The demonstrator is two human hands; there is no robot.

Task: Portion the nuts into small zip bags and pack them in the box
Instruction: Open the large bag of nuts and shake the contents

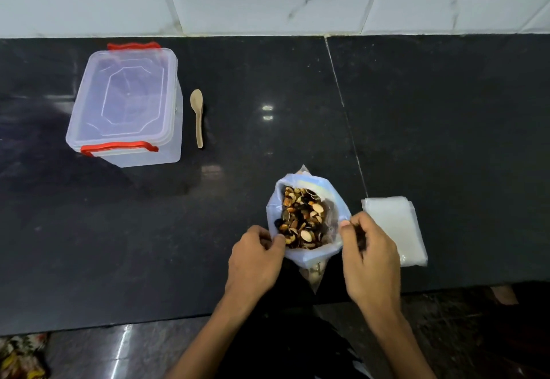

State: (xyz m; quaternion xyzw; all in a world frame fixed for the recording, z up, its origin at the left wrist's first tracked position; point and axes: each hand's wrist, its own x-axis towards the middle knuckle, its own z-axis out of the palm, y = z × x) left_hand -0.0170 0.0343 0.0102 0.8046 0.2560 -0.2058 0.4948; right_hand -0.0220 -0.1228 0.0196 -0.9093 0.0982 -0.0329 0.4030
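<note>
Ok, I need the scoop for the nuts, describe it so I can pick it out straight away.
Start at the clear plastic box with red clips, far left on the dark counter. Just to its right, apart from it, lies a small wooden spoon, bowl toward the tiled wall. It is the only wooden, slender thing there; everything else is plastic.

Legible text, labels, brands, numbers, signs: I find none. I read no lettering on the clear box [125, 104], its lid, the wooden spoon [197, 116], the open nut bag [306, 220], or the stack of small bags [395, 229].
</note>
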